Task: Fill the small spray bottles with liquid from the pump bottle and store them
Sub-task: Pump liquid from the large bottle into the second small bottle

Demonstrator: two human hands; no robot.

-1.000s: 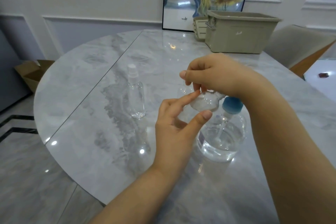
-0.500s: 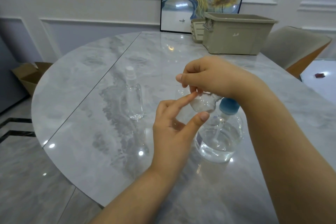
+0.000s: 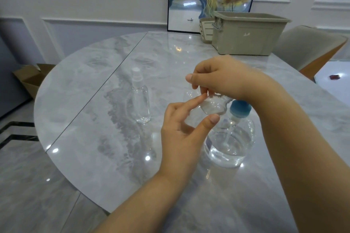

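Note:
A small clear spray bottle (image 3: 213,107) lies tilted in the air above the table, pinched between the forefinger and thumb of my left hand (image 3: 181,138). My right hand (image 3: 223,79) curls down over the bottle's upper end, and its fingers hide the top. Just behind and to the right stands the pump bottle (image 3: 230,143), clear with a blue collar and about a third full of clear liquid. A second small spray bottle (image 3: 141,100) with a white sprayer top stands upright on the table to the left, apart from both hands.
On the marble table (image 3: 94,119), a beige plastic bin (image 3: 246,34) sits at the far right with a small basket (image 3: 206,28) beside it. A framed picture (image 3: 189,5) leans on the wall. A chair (image 3: 306,49) stands at the right, a cardboard box (image 3: 28,77) on the floor at the left.
Both hands keep their hold on the small bottle in nearly the same place. The view has shifted slightly.

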